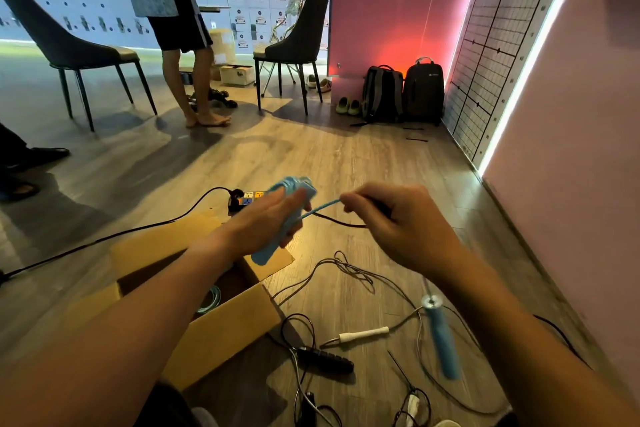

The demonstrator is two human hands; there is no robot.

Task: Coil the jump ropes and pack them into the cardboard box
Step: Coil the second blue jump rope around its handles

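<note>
My left hand grips a light blue jump-rope handle with blue cord wound round its top. My right hand pinches the blue cord stretched tight between the two hands. The rope's second blue handle hangs blurred below my right forearm. An open cardboard box lies under my left arm, with a pale coiled rope inside. On the floor lie a white-handled rope and a black-handled rope, their thin cords tangled.
A power strip with a black cable lies beyond the box. A person stands barefoot at the back between two dark chairs. Two backpacks and shoes sit against the red wall. A pink wall runs close on the right.
</note>
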